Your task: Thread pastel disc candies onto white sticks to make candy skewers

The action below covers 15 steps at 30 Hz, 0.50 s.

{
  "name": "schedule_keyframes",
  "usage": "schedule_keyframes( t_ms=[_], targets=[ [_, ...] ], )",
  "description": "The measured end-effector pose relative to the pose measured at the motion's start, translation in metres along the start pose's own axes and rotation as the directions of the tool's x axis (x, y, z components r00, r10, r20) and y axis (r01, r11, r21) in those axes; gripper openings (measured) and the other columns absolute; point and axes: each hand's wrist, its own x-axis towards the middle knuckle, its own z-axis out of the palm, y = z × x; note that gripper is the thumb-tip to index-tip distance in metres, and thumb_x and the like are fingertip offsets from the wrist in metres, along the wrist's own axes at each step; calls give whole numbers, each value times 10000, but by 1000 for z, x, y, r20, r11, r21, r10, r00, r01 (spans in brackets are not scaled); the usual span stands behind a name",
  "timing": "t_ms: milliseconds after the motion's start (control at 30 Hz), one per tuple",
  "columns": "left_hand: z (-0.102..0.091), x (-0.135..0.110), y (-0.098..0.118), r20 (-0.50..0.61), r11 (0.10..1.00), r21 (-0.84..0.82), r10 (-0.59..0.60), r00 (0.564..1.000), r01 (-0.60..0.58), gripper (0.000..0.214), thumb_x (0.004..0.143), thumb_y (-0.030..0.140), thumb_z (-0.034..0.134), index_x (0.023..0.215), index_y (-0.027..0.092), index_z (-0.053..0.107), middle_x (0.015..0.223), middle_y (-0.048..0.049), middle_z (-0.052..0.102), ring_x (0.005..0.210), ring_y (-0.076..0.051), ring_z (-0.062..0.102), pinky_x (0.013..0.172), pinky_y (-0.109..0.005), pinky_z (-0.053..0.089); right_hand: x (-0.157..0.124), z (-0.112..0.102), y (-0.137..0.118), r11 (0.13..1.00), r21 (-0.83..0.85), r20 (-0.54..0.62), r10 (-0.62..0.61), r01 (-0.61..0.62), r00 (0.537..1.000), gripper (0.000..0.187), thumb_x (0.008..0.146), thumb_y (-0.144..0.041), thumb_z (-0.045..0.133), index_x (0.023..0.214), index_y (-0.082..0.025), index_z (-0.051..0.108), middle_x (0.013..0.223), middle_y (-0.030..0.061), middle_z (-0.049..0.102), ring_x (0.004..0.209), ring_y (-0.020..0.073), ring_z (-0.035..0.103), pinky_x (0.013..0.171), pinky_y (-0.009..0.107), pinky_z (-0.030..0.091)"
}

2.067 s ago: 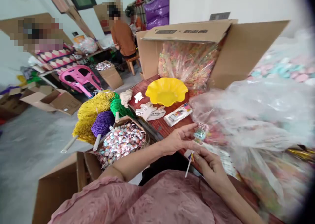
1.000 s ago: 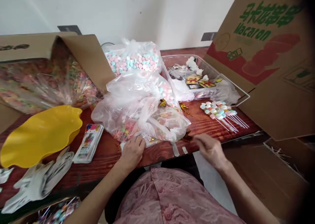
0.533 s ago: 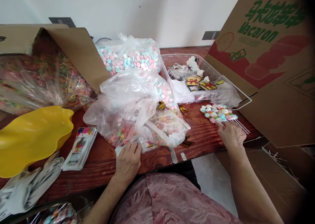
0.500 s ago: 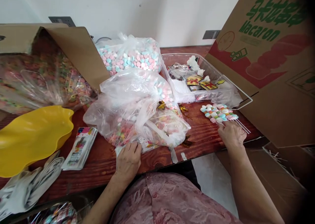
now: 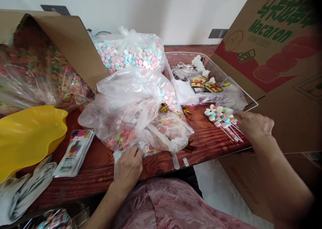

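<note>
Nearest the wearer, the left hand (image 5: 128,167) is resting back-up at the front edge of a dark red wooden table (image 5: 201,138), its curled fingers touching a white printed plastic packet (image 5: 149,149); whether they are gripping it cannot be told. To its left, a stack of white, colour-printed, narrow packets (image 5: 74,155) is lying beside a yellow wavy-rimmed bowl (image 5: 32,131). To the right, the right hand (image 5: 254,123) is reaching to pastel marshmallow skewers on white sticks (image 5: 221,116), which are lying flat in a cluster on the table; its fingertips are standing narrow at their edge, any hold being hidden. Beyond, a clear rectangular plastic tray (image 5: 208,98) is holding gold-and-red labels.
</note>
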Motion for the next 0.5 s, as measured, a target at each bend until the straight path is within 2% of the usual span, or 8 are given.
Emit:
schedule_keyframes(
  t_ms=[33, 100, 233, 367, 500],
  targets=[
    [-2, 1, 2, 22, 1000, 9, -8, 1000, 8, 151, 846, 98, 561, 879, 177, 686, 878, -68, 683, 788, -223, 615, 693, -337, 487, 16, -9, -2, 999, -23, 43, -22, 23, 999, 125, 825, -219, 664, 823, -198, 787, 812, 199, 701, 810, 286, 662, 695, 446, 394],
    [-2, 2, 4, 38, 1000, 17, -17, 999, 17, 161, 840, 84, 554, 873, 176, 682, 860, -66, 674, 773, -226, 614, 684, -340, 485, 47, -23, -9, 996, -54, 114, -68, 74, 991, 156, 813, -120, 654, 700, -143, 759, 766, 175, 696, 851, 262, 662, 720, 455, 373],
    [3, 0, 3, -9, 999, -15, -47, 999, 47, 168, 854, 72, 535, 836, 171, 669, 876, -64, 681, 804, -218, 625, 725, -335, 485, 91, -34, -29, 982, -81, 198, -150, 169, 969, 386, 905, -111, 525, 547, -48, 654, 698, 147, 679, 845, 180, 666, 736, 420, 365],
    [6, -3, 1, -26, 996, -55, -65, 998, 63, 167, 867, 85, 535, 812, 181, 660, 885, -56, 686, 826, -211, 625, 738, -326, 473, 107, -33, -41, 959, -97, 253, -235, 266, 939, 505, 943, -115, 455, 451, -43, 543, 715, 145, 699, 841, 110, 670, 703, 330, 357],
    [5, -4, 1, -59, 996, -72, -65, 996, 61, 162, 882, 97, 534, 821, 182, 658, 876, -53, 687, 823, -202, 617, 738, -317, 460, 115, -32, -43, 939, -108, 284, -285, 326, 915, 502, 940, -106, 431, 462, -14, 552, 718, 142, 703, 893, 105, 675, 694, 320, 348]
  ],
)
